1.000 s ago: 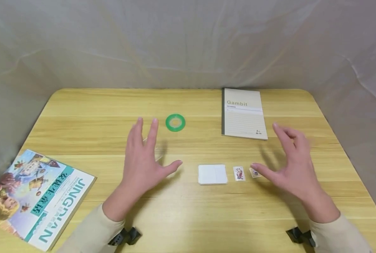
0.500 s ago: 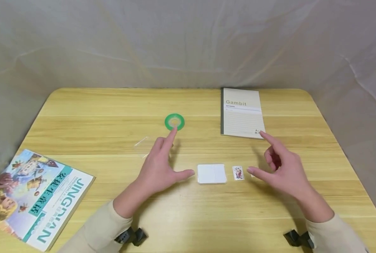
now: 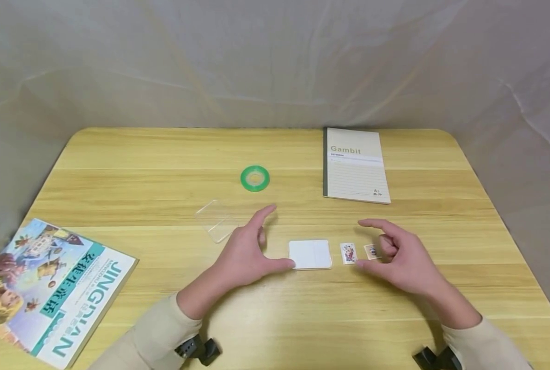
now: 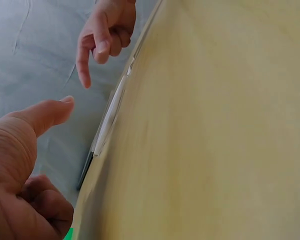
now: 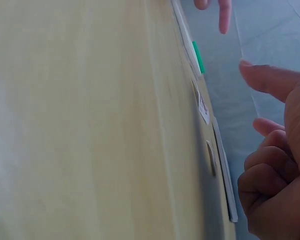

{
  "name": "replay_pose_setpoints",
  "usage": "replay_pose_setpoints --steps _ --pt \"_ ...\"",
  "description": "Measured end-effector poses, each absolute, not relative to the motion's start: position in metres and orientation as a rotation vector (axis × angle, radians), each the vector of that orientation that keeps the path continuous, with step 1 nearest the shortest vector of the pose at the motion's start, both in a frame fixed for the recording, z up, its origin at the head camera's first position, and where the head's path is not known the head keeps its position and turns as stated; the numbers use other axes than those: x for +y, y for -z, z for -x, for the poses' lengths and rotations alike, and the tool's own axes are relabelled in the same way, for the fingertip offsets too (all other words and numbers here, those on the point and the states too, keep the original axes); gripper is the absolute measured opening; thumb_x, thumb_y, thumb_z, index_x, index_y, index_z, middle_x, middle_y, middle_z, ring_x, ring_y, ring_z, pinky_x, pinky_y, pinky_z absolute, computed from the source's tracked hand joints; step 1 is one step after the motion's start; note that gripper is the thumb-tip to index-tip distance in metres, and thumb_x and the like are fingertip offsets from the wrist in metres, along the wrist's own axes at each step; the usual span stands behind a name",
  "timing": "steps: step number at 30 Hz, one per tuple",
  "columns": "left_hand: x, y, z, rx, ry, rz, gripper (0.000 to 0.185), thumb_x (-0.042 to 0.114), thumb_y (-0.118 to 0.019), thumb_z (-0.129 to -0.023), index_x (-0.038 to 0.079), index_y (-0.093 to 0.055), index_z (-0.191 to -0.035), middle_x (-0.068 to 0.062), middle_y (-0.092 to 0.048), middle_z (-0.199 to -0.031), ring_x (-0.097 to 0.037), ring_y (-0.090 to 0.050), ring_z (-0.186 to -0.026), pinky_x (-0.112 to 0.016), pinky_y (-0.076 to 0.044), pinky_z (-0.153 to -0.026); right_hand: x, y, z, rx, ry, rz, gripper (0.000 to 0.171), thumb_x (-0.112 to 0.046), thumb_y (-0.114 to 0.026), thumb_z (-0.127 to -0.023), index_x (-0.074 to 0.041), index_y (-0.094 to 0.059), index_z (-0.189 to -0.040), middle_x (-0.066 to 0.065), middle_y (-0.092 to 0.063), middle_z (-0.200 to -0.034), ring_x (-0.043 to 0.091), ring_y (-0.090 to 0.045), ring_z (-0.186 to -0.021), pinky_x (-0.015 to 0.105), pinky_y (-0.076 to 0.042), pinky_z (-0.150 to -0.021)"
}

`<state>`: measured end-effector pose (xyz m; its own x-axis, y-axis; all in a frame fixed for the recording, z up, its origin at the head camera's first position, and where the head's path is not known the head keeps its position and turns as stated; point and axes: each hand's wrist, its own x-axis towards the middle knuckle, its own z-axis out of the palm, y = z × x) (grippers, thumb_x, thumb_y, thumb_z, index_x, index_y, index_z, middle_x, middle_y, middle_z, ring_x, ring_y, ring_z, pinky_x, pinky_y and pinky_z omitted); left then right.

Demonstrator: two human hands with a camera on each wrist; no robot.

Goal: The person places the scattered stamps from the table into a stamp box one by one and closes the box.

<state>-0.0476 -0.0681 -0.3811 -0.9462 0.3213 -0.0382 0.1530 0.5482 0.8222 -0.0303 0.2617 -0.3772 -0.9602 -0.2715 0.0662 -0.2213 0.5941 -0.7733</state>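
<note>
Head view: both hands, left (image 3: 244,254) and right (image 3: 401,257), half-open, empty, closing on white card (image 3: 309,254); next, probably pinch its edges.

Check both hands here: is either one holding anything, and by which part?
Nothing is held. The left hand only touches the white card at its left edge with the thumb; the right hand hangs over the small round sticker, its index finger and thumb extended.

On your table (image 3: 117,154), the tape (image 3: 254,178) sits left of the notebook (image 3: 355,164), the book (image 3: 48,288) far left.
</note>
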Motion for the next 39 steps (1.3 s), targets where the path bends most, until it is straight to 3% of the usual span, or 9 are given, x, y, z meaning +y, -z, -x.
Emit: replay_pose_setpoints --steps 3,7,19,39 --pt "-0.065 0.384 0.048 2.558 -1.357 -0.436 0.108 0.037 -0.096 -0.061 0.013 -0.041 -0.151 0.004 -0.044 -0.060 -0.006 -0.035 -0.055 -0.030 -0.039 -0.054 0.261 0.381 0.029 2.739 1.297 0.418 0.070 -0.023 -0.094 -0.069 -0.016 -0.062 -0.131 -0.003 -0.023 -0.063 0.010 -0.026 -0.056 0.025 -0.037 -0.071" --pt "-0.063 0.387 0.047 2.512 -1.338 -0.467 0.104 0.035 -0.096 -0.062 0.011 -0.044 -0.148 0.008 -0.039 -0.056 -0.004 -0.032 -0.052 -0.029 -0.039 -0.053 0.259 0.385 0.029 2.749 1.223 0.419 0.064 -0.028 -0.094 -0.070 -0.017 -0.065 -0.126 -0.008 -0.023 -0.063 0.008 -0.026 -0.055 0.026 -0.036 -0.070" --pt "-0.062 0.393 0.049 2.459 -1.287 -0.576 0.083 0.035 -0.094 -0.067 0.009 -0.058 -0.136 0.010 -0.037 -0.056 -0.002 -0.029 -0.050 -0.026 -0.033 -0.049 0.260 0.392 0.030 2.749 1.181 0.506 0.049 -0.026 -0.092 -0.073 -0.019 -0.069 -0.116 -0.013 -0.024 -0.061 0.002 -0.026 -0.054 0.026 -0.039 -0.071" --pt "-0.059 0.397 0.053 2.458 -1.200 -0.627 0.073 0.029 -0.093 -0.067 0.006 -0.062 -0.129 0.008 -0.041 -0.056 -0.004 -0.034 -0.049 -0.025 -0.033 -0.045 0.259 0.397 0.034 2.767 1.153 0.501 0.035 -0.020 -0.090 -0.076 -0.018 -0.072 -0.105 -0.014 -0.022 -0.060 0.002 -0.025 -0.055 0.024 -0.044 -0.072"
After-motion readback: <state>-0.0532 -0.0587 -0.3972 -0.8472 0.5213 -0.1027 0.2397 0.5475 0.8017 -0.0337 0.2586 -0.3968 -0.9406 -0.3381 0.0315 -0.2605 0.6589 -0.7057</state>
